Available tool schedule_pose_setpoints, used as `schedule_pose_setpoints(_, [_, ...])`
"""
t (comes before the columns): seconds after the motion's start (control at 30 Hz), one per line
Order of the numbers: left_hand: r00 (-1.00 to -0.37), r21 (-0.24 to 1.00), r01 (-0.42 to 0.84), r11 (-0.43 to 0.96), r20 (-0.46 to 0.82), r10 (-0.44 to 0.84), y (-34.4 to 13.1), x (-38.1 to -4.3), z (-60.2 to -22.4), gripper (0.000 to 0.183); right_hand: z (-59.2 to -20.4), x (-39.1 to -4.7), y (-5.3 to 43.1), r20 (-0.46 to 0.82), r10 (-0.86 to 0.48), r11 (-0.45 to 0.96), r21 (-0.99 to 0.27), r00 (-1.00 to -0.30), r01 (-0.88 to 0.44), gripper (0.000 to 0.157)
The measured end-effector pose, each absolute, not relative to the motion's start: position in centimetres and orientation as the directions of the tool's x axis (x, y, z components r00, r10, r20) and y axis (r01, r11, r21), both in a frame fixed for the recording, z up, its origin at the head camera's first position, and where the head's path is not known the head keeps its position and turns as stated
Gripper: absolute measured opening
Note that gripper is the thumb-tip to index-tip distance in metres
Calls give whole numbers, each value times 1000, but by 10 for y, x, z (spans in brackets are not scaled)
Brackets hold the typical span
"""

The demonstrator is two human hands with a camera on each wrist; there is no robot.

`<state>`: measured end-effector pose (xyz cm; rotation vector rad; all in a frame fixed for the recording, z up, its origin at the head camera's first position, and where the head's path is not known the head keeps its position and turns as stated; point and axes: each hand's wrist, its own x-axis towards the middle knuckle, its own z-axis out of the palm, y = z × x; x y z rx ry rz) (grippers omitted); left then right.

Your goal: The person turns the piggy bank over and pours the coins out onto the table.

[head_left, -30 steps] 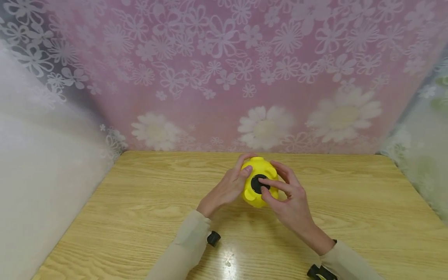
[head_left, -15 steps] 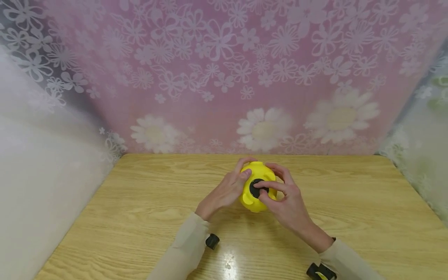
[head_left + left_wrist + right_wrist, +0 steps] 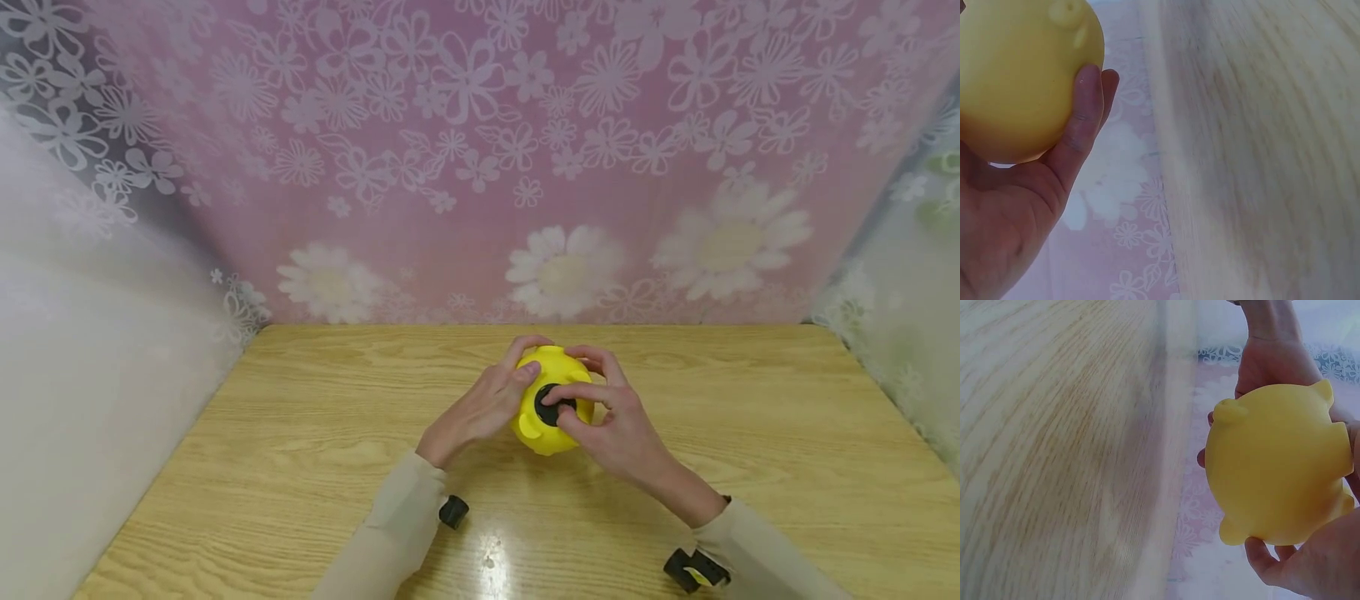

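A round yellow piggy bank [image 3: 550, 437] is held over the table with its underside, stubby feet and round black stopper [image 3: 546, 415] facing up toward the head camera. My left hand [image 3: 483, 404] grips the bank's left side, thumb on top and fingers curled behind its far edge. On the stopper, my right hand [image 3: 622, 417] pinches with thumb and index finger, while its other fingers reach round the bank's far right side. From below, the right wrist view shows the yellow body [image 3: 1272, 462] between both hands. The stopper is hidden in both wrist views.
A wood-grain table [image 3: 315, 467] lies beneath the hands. Pink floral cloth [image 3: 420, 208] hangs behind its far edge, and pale panels [image 3: 97, 350] close in the sides. Black wrist-worn devices [image 3: 453, 512] sit below the beige sleeves [image 3: 390, 525].
Over the last second the piggy bank has shifted slightly down in the head view. My right thumb and index finger have moved a little left across the stopper; the left hand keeps its grip.
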<state>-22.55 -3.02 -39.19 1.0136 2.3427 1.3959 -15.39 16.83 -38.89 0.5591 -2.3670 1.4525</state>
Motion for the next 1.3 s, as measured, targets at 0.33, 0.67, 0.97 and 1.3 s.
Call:
schedule_pose_setpoints(0.33, [-750, 847, 429, 315, 139, 647, -31, -221, -393, 56, -395, -153, 166, 487, -149, 419, -757, -861, -501, 26])
schedule_pose_setpoints(0.67, [-743, 817, 477, 323, 179, 645, -29, -222, -397, 56, -397, -154, 166, 546, -146, 498, -680, -825, -539, 25])
schedule_pose_setpoints(0.97, [-740, 817, 484, 313, 191, 645, -26, -223, -396, 52, -397, -156, 165, 612, -123, 504, -639, -781, -581, 27])
schedule_pose_setpoints(1.3, [-747, 805, 487, 340, 183, 639, -25, -226, -398, 52, -402, -161, 166, 643, -124, 476, -629, -755, -614, 27])
